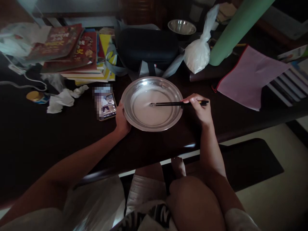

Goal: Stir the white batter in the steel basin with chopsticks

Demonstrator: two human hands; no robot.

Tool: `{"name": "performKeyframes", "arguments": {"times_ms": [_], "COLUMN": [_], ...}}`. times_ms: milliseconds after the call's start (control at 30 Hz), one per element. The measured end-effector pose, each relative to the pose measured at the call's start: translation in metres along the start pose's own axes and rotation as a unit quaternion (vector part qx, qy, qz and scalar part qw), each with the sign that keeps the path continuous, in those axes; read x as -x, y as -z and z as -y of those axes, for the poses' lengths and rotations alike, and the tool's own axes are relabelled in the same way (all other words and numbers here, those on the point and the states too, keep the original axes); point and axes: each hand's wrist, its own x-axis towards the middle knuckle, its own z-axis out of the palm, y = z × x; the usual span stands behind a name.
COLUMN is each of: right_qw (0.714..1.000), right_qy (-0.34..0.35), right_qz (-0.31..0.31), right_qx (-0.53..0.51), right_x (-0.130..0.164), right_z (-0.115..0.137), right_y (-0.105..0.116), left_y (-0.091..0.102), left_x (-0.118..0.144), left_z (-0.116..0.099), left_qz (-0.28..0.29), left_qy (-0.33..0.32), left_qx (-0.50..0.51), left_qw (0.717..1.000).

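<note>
Here my right hand (201, 110) has a closed grip on a pair of dark chopsticks (176, 103), their tips down in the pale liquid inside the metal plate (173, 117). The plate sits on the dark surface (48, 134), close to its near edge. My left hand (122, 121) clasps the plate's left rim. A phone (106, 106) lies just beside that hand.
</note>
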Motion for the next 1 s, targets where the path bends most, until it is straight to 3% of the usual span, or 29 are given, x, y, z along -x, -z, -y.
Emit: {"name": "performKeyframes", "arguments": {"times_ms": [133,300,467,633,800,933,1000], "right_qw": [0.998,1.000,0.998,1.000,0.998,1.000,1.000], "right_qy": [0.001,0.001,0.000,0.005,-0.008,-0.006,0.003], "right_qz": [-0.053,0.009,-0.059,0.006,-0.057,0.000,-0.001], "right_qx": [-0.018,0.004,-0.008,0.004,0.004,0.006,0.013], "right_x": [0.0001,-0.0001,0.0005,-0.0001,-0.0001,-0.0001,-0.0003], "right_z": [-0.0019,-0.0009,-0.0019,-0.0001,0.0010,0.0009,0.0004], "right_y": [0.0019,0.0008,0.0015,0.0006,0.0005,0.0006,0.0009], "left_y": [0.0003,0.0010,0.0011,-0.0018,-0.0005,-0.0003,-0.0017], "left_x": [-0.0002,-0.0007,-0.0009,0.0003,-0.0005,-0.0001,0.0008], "left_z": [0.0012,0.0009,0.0001,-0.0021,-0.0008,-0.0014,-0.0026], "left_qz": [0.008,0.003,0.013,0.012,0.011,0.008,0.010], "left_qy": [0.002,-0.005,-0.001,-0.011,-0.001,-0.004,-0.007], "left_qx": [0.000,0.000,0.003,-0.003,-0.004,-0.004,-0.003], "left_qw": [1.000,1.000,1.000,1.000,1.000,1.000,1.000]}}
